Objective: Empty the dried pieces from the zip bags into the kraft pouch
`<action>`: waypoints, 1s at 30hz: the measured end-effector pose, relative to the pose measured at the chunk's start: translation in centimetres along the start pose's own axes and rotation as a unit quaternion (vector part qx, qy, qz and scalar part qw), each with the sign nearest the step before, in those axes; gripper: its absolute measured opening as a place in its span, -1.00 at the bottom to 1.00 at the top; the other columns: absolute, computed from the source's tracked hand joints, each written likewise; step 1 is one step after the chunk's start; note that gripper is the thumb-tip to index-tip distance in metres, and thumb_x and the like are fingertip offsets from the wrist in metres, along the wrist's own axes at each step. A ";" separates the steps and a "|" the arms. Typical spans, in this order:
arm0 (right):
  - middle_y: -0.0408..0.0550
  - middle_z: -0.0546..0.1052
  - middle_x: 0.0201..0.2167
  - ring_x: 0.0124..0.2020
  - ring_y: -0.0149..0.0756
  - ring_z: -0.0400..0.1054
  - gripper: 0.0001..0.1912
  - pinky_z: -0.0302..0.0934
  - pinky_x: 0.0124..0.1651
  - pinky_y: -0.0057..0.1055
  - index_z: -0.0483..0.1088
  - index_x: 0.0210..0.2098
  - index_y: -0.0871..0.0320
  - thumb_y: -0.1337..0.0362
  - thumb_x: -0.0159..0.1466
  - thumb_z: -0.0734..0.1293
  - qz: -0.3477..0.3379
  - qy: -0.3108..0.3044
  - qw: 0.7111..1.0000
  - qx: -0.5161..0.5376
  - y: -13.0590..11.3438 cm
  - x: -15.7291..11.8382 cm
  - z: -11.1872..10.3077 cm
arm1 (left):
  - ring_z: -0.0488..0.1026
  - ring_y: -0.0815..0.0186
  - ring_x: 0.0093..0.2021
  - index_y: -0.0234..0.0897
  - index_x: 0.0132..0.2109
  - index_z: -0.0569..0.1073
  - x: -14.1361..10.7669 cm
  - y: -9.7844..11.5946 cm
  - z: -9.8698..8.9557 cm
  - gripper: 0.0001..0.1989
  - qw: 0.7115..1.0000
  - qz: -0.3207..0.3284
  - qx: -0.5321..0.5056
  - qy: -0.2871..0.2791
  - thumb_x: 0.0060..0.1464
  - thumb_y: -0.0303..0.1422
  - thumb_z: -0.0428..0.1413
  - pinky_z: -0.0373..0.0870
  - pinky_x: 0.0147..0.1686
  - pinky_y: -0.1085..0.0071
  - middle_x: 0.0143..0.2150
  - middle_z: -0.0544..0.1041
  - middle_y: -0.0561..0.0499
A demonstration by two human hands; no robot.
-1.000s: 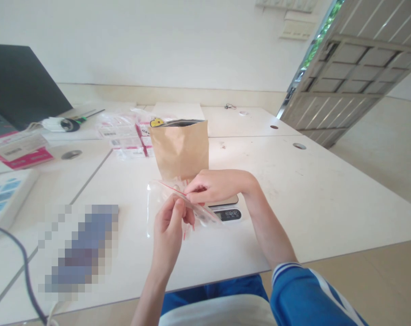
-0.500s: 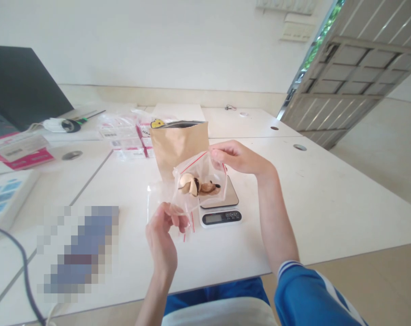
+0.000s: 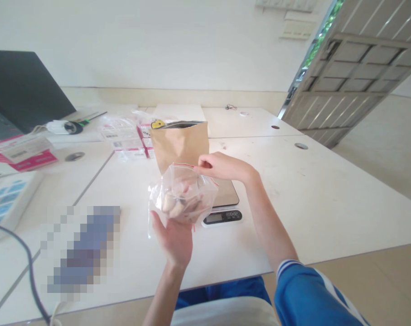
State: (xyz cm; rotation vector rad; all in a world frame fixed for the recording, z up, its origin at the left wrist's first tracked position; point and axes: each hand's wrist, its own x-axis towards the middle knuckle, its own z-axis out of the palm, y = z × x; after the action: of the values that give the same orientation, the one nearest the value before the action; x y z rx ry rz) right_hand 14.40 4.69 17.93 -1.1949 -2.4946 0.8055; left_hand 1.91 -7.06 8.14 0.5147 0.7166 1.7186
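Note:
A clear zip-lock bag (image 3: 205, 199) with a red seal line hangs in front of me, holding pale brown pieces like dried mushrooms (image 3: 174, 206). My right hand (image 3: 219, 166) pinches its upper edge. Under and behind the bag, my left hand (image 3: 178, 237) is spread palm up, thumb out to the left; its fingers show only faintly through the plastic. Behind stands a brown paper pouch (image 3: 181, 145), its top open. A small kitchen scale (image 3: 223, 218) with a dark display panel lies to the right, its plate partly covered by the bag.
Plastic-wrapped pink and white boxes (image 3: 123, 136) stand at the back left. Another pink-white box (image 3: 25, 154), a black monitor (image 3: 25, 90) and a blurred-out flat object (image 3: 86, 244) are further left. A dark cable (image 3: 30, 267) crosses the near left. Round holes (image 3: 301, 146) pierce the white tabletop.
The zip-lock bag has shifted left and turned, its mushroom-like pieces now blurred behind creased plastic. My left hand has turned palm up beneath it. My right hand has moved left with the bag's edge.

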 end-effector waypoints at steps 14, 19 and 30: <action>0.03 0.41 0.00 -0.07 -0.33 0.37 -0.37 0.27 -0.11 -0.47 0.18 0.17 0.13 0.30 0.14 0.41 -0.128 -0.182 0.969 0.109 -2.2 0.0 1.5 | 0.57 0.26 -0.30 -0.05 0.16 0.32 1.2 0.6 -0.2 -0.50 0.997 0.020 0.059 0.049 0.09 -0.07 0.03 0.46 -0.48 0.46 -0.11 0.59 0.00; -0.01 0.39 -0.03 -0.07 -0.34 0.33 -0.35 0.24 -0.11 -0.49 0.16 0.17 0.14 0.29 0.13 0.42 -0.143 -0.246 0.957 0.060 -2.1 0.8 2.6 | 0.51 0.30 -0.53 -0.31 -0.10 0.49 2.1 0.7 -0.1 -0.53 0.985 -0.040 0.109 0.131 0.12 -0.03 -0.06 0.36 -0.63 0.49 -0.40 0.59 -0.03; -0.01 0.26 -0.06 0.10 -0.19 0.15 -0.51 0.23 0.00 -0.36 0.16 -0.11 0.10 0.37 0.02 0.42 -0.140 -0.175 0.974 -0.009 -2.2 1.5 4.1 | 0.54 0.30 -0.36 -0.32 -0.20 0.51 4.7 -0.1 -0.7 -0.58 0.976 0.025 0.140 0.167 0.13 -0.09 -0.07 0.42 -0.37 0.44 -0.34 0.58 0.00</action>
State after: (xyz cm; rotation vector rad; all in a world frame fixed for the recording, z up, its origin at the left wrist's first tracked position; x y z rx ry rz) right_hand 10.21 3.24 15.81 -0.7269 -2.8677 0.9876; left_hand 0.29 -2.64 7.47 0.4423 1.2084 1.7815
